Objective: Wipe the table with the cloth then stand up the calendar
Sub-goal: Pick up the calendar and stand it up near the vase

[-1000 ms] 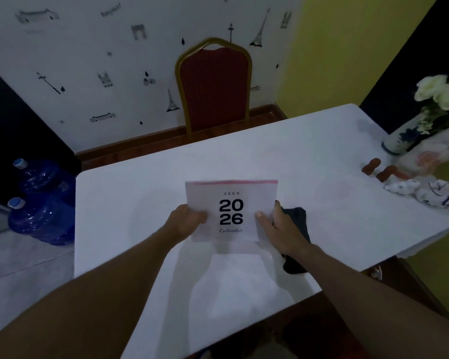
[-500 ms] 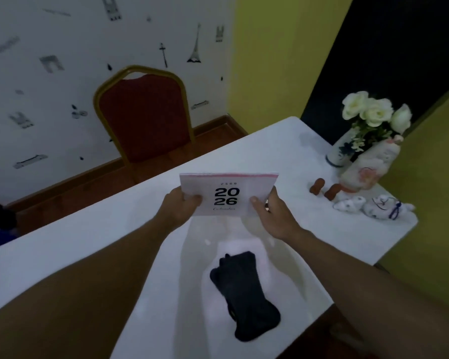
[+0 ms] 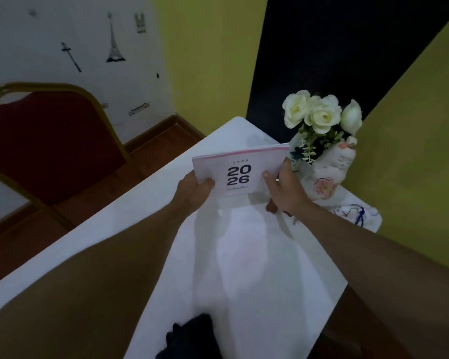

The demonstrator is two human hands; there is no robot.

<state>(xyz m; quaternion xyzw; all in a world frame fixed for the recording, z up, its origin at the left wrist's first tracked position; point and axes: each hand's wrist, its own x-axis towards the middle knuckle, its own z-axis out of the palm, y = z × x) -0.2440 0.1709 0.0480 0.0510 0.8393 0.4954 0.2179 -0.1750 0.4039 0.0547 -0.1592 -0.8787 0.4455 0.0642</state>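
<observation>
While the cloth (image 3: 189, 338) lies dropped in a dark heap at the near edge of the bench (image 3: 244, 268), out of my hands, I judge the wiping part finished; what is left is getting the calendar (image 3: 240, 172) to stand. I hold it up between both hands, clear of the bench top as far as I can tell, its cover with the 2026 facing me and its pink top edge uppermost. My left hand (image 3: 192, 190) pinches the lower left corner, thumb on the front and fingers hidden behind. My right hand (image 3: 283, 190) grips the right side the same way, thumb pressed on the cover. Both arms reach well forward toward the far right corner, where the white flowers (image 3: 319, 115) and a pale figurine (image 3: 329, 174) stand just beyond the calendar. Whether its base is already folded out I cannot tell; next it needs opening and setting down without knocking those ornaments.
</observation>
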